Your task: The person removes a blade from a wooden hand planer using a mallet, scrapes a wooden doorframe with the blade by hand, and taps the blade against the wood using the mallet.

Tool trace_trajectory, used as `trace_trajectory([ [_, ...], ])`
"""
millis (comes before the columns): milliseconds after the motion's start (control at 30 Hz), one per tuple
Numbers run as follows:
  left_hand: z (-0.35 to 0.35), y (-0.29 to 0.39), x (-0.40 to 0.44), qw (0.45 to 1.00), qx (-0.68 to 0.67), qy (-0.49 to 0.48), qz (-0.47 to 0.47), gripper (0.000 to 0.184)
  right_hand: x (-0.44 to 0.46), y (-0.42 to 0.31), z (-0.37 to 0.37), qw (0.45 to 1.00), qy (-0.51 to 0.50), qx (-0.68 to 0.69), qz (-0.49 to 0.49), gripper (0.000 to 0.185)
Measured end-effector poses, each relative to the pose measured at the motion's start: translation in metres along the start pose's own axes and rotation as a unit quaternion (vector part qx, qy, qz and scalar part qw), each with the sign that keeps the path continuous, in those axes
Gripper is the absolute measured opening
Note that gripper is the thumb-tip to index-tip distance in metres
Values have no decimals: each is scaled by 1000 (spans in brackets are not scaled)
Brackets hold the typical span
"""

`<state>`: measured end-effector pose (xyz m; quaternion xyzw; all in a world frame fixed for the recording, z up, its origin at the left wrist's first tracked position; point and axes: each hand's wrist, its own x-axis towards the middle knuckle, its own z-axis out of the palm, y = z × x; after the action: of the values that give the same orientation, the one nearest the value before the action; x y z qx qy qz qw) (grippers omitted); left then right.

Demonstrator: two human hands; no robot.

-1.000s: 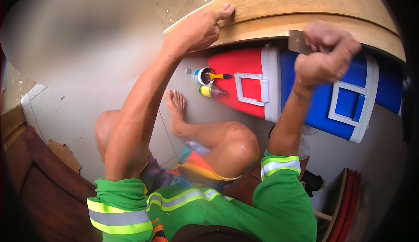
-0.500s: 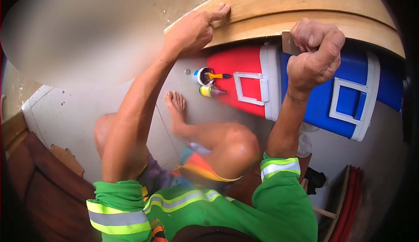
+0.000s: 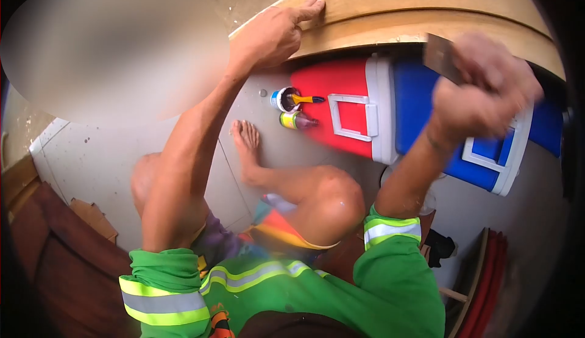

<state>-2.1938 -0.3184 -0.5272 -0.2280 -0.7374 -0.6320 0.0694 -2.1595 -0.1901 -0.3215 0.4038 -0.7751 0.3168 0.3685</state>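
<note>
My left hand [image 3: 274, 33] rests on the pale wooden panel [image 3: 420, 0] at the top of the view, its foremost fingers stretched out flat on the wood. My right hand [image 3: 481, 88], blurred by motion, is wrapped round a scraper [image 3: 443, 57]. The scraper's flat metal blade sticks out to the left, near the panel's lower edge. Whether the blade touches the wood I cannot tell. The handle is hidden in my fist.
Below the panel stand a red cooler [image 3: 335, 88] and a blue cooler [image 3: 414, 106] with white handles. A paint can [image 3: 280, 99] with a yellow-handled brush [image 3: 304, 99] and a bottle [image 3: 295, 120] are beside the red one. Dark wooden panelling [image 3: 67, 246] is at lower left.
My right hand has moved right and slightly down with the scraper, whose blade is now more tilted. My left hand has barely shifted on the panel.
</note>
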Motion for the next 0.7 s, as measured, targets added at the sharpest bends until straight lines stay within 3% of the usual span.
trace_trajectory([
  [33,-1,2,1,1000,10,-10,-20,66,-7,9,8,1000,15,4,1,30],
  [67,-1,6,1,1000,15,-11,-18,66,-11,13,12,976,-47,198,77,31],
  [100,-3,6,0,999,26,-7,-17,66,-17,6,13,968,-29,201,145,36],
  [233,-1,2,2,1000,8,-1,-16,67,5,-7,9,984,28,101,142,38],
  [333,0,5,-2,999,19,-14,-26,67,-7,17,11,975,-62,155,148,40],
  [467,-2,6,-1,999,28,-10,-15,67,-4,10,15,960,-91,171,199,39],
  [600,2,3,-3,999,45,2,-18,67,27,-15,0,972,-38,156,173,39],
  [667,-2,7,2,998,51,-23,-34,67,2,-4,15,970,-35,85,223,31],
  [700,-1,6,3,999,49,-11,-15,66,-6,-2,15,983,-62,48,167,30],
])
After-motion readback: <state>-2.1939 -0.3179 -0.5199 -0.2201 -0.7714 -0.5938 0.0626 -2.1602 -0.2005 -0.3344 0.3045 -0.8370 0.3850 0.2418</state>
